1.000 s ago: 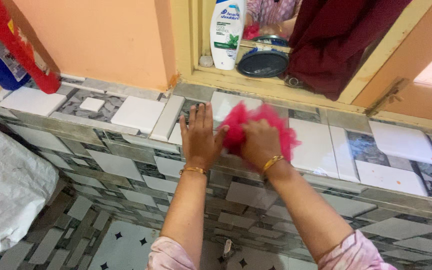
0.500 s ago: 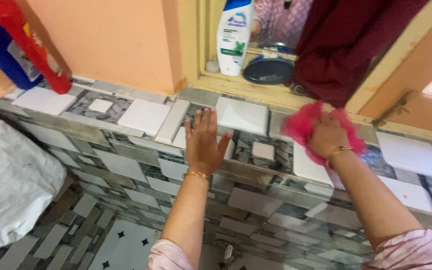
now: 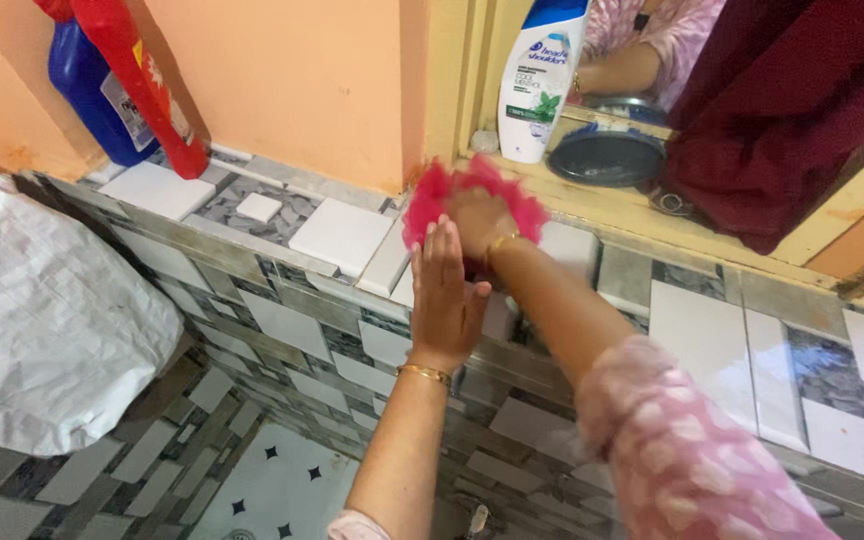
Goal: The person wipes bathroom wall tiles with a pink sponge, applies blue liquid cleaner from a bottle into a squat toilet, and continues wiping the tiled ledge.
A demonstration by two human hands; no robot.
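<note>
The tiled ledge (image 3: 332, 235) is the largest thing; it runs from nine o'clock across to four o'clock, with white and grey marbled tiles on its top and front. At eight o'clock a big white woven sack (image 3: 47, 320) leans against its front; what is inside the sack cannot be seen. At one to two o'clock a dark red cloth (image 3: 792, 110) hangs over the wooden window sill (image 3: 652, 215).

At eleven o'clock stand a blue bottle (image 3: 92, 95) and, leaning in front of it, a red bottle (image 3: 137, 85); their contents do not show. At twelve o'clock on the sill stands a white shampoo bottle (image 3: 542, 85), closed, and just beside it at one o'clock lies a dark round dish (image 3: 607, 155), which looks empty.

The right hand (image 3: 477, 215) is closed around a pink scrubbing cloth (image 3: 432, 200) and presses it on the top of the ledge, just below the sill and near the white bottle. The left hand (image 3: 447, 295) is open, fingers straight, with its palm flat on the ledge edge at the six o'clock side of the cloth, touching the right wrist. Both wrists wear a thin gold bangle.
</note>
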